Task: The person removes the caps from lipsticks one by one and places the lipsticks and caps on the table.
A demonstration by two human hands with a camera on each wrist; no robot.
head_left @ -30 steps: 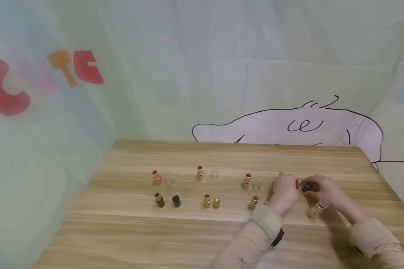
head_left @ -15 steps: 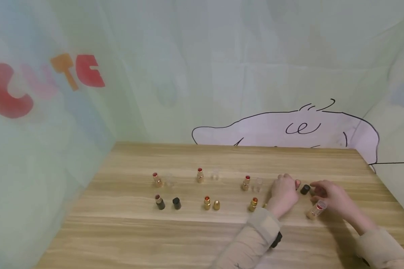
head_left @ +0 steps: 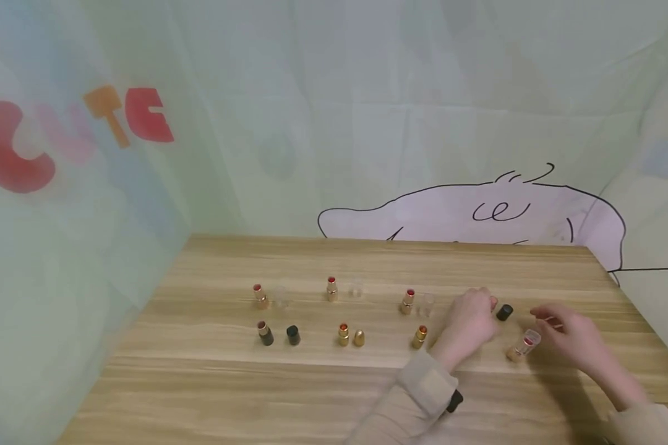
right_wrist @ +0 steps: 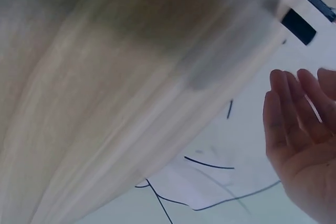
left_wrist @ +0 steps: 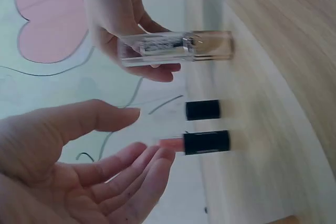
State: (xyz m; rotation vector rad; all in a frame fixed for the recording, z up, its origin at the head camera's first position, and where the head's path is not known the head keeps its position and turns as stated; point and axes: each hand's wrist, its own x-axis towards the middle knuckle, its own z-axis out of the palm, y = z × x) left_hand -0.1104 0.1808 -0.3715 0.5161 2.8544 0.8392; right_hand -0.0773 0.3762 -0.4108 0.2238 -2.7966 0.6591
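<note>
In the left wrist view a lipstick with a black base (left_wrist: 207, 142) and an exposed pink bullet stands on the table. The fingertips of my left hand (head_left: 470, 318) are right at that bullet, with the thumb held apart; in the head view the hand hides this lipstick. Beside it a black cap (head_left: 505, 312) stands on the table. My right hand (head_left: 570, 334) hovers to the right of the cap, fingers loosely bent and holding nothing. In front of this hand is a lipstick in a clear cap (head_left: 523, 346) on a rose-gold base.
Rose-gold lipsticks (head_left: 408, 301) with clear caps (head_left: 427, 304) stand in the back row. Nearer are gold lipsticks (head_left: 343, 334), a gold cap (head_left: 359, 337), a black lipstick (head_left: 265, 334) and its black cap (head_left: 293, 335). A printed cloth (head_left: 256, 154) hangs behind the wooden table (head_left: 228, 395).
My right hand has let go of the black cap, which now stands on the table, and has drawn away to the right. The left hand stays in nearly the same place.
</note>
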